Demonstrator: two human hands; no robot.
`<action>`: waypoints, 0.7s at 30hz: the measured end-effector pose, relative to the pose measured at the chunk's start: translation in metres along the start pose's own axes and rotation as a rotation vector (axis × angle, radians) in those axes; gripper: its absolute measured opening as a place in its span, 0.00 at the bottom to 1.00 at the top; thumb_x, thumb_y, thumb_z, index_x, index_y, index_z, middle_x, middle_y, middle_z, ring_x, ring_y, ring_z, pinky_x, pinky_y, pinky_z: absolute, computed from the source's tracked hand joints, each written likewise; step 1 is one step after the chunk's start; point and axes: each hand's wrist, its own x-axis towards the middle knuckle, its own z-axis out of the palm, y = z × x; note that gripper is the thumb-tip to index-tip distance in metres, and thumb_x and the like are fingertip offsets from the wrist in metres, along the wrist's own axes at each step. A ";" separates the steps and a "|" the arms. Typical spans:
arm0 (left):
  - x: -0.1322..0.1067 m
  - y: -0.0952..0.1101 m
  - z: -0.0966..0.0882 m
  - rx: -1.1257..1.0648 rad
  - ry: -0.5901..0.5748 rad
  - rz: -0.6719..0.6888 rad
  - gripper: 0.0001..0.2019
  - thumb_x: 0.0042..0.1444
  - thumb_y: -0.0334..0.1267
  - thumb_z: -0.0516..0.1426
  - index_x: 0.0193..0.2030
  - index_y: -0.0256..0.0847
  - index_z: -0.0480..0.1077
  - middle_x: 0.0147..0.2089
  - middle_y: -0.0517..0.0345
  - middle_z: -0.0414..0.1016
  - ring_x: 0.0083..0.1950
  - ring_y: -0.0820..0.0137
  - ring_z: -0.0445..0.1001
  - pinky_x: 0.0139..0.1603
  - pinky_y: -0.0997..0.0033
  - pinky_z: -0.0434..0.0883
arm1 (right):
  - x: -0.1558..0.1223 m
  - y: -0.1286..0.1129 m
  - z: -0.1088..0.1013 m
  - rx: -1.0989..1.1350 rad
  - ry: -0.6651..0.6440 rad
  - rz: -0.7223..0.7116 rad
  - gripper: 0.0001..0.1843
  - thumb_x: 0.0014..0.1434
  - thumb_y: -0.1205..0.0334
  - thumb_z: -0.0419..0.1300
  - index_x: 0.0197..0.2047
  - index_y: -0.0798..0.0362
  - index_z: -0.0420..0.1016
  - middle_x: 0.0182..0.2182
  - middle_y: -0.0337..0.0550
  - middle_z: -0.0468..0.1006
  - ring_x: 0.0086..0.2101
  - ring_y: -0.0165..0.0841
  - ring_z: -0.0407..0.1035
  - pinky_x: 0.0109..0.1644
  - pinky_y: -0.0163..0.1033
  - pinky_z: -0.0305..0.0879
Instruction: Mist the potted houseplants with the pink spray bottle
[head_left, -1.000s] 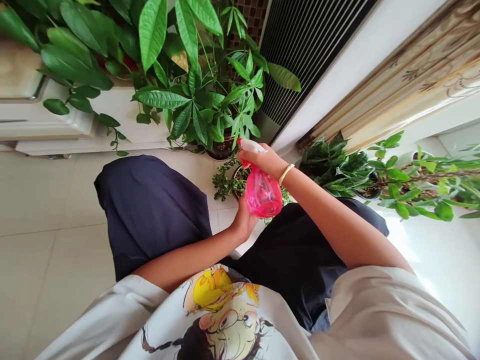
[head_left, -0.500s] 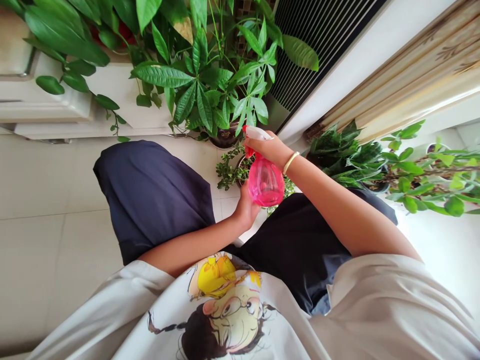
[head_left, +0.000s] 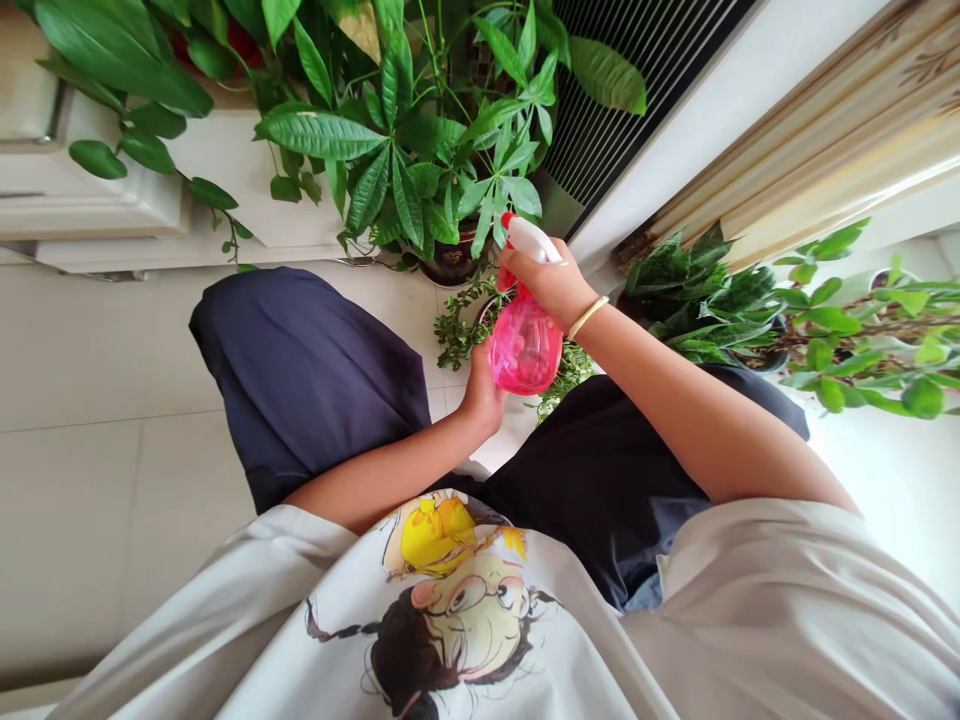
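A clear pink spray bottle (head_left: 527, 348) with a red and white spray head is held out over the floor between my knees. My right hand (head_left: 553, 285) wraps round its neck, just under the spray head. My left hand (head_left: 484, 392) grips the lower left side of the bottle; its fingers are mostly hidden behind the pink body. The nozzle points away from me, towards a leafy green plant (head_left: 397, 175) in a dark pot (head_left: 452, 262). A smaller potted plant (head_left: 459, 325) stands on the floor just behind the bottle, partly covered by it.
White drawers (head_left: 90, 190) stand at the far left, with trailing leaves hanging over them. A black slatted panel (head_left: 637, 70) and a beige curtain (head_left: 810, 130) are at the back right. More potted plants (head_left: 697, 295) stand beside my right knee. Pale tiles (head_left: 90, 500) cover the floor.
The spray bottle has tilted, and its spray head has risen slightly and shifted right. My left hand has moved a little up and left along with the bottle's body.
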 end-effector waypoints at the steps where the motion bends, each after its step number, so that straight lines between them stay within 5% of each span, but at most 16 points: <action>1: 0.000 0.001 0.000 0.006 0.004 0.001 0.20 0.69 0.48 0.50 0.60 0.43 0.72 0.57 0.52 0.79 0.66 0.59 0.71 0.65 0.58 0.69 | -0.001 -0.001 0.000 -0.002 0.005 0.001 0.12 0.63 0.66 0.55 0.26 0.53 0.66 0.23 0.37 0.71 0.29 0.29 0.68 0.40 0.37 0.68; 8: -0.001 -0.002 0.001 -0.002 -0.005 -0.030 0.19 0.68 0.46 0.49 0.56 0.41 0.74 0.53 0.52 0.80 0.63 0.60 0.73 0.64 0.60 0.70 | 0.000 -0.001 0.000 0.026 -0.070 -0.009 0.08 0.62 0.60 0.59 0.31 0.52 0.69 0.26 0.37 0.73 0.30 0.29 0.67 0.40 0.37 0.70; 13: 0.005 -0.003 -0.002 0.009 0.104 -0.002 0.19 0.67 0.48 0.51 0.55 0.41 0.75 0.51 0.53 0.81 0.62 0.61 0.74 0.64 0.61 0.69 | 0.001 0.007 0.002 -0.004 -0.010 -0.019 0.12 0.62 0.62 0.57 0.27 0.51 0.67 0.24 0.39 0.72 0.28 0.31 0.69 0.39 0.40 0.72; 21: 0.005 0.000 0.001 -0.008 0.112 0.016 0.16 0.67 0.44 0.50 0.48 0.41 0.77 0.45 0.54 0.82 0.58 0.62 0.76 0.63 0.62 0.70 | 0.011 0.023 0.002 -0.002 -0.048 -0.164 0.15 0.61 0.48 0.63 0.29 0.49 0.69 0.27 0.40 0.75 0.34 0.36 0.72 0.46 0.46 0.75</action>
